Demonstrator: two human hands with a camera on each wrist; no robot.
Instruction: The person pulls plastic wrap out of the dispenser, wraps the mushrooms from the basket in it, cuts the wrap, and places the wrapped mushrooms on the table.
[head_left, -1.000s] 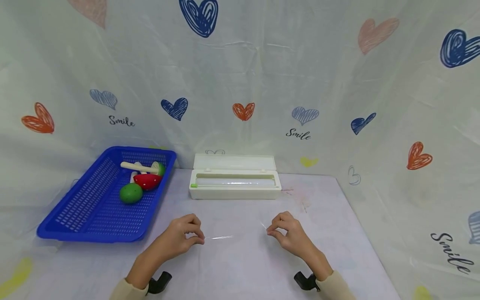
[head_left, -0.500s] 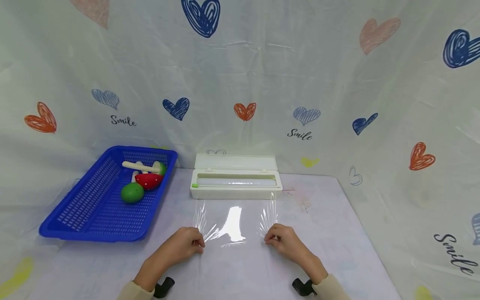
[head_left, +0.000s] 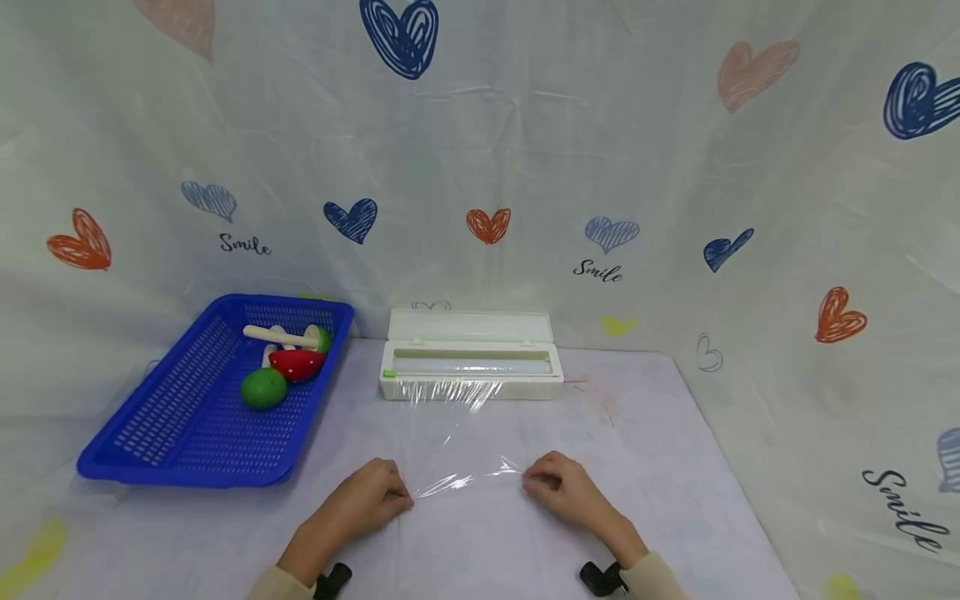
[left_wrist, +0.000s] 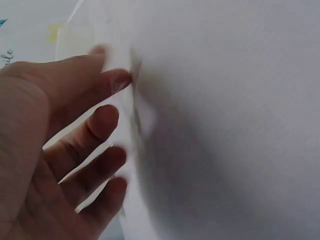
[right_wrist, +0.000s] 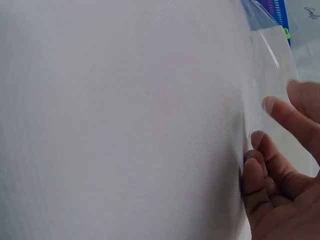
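Note:
A sheet of clear plastic wrap (head_left: 442,454) runs from a white wrap dispenser (head_left: 472,388) toward me. Its near edge stretches between my two hands, with bright creases along it. My left hand (head_left: 372,497) pinches the near left corner. The near right corner is pinched by my right hand (head_left: 564,489). Close up in the left wrist view, the lower fingers of the left hand (left_wrist: 75,140) spread beside the film; in the right wrist view the right hand (right_wrist: 285,170) is at the film's edge close over the table. The dispenser's lid stands up, showing the roll (head_left: 472,365) inside.
A blue plastic basket (head_left: 180,450) sits at the left, holding a green round toy (head_left: 263,388), a red white-dotted toy piece (head_left: 297,364) and a pale-handled piece (head_left: 277,336). A green slider (head_left: 389,374) is on the dispenser's left end. A heart-printed curtain (head_left: 480,150) hangs behind the table.
Both hands have come down and slightly nearer me, keeping hold of the plastic wrap. The film has tightened between them, its shine and creases shifting; the dispenser stays where it was.

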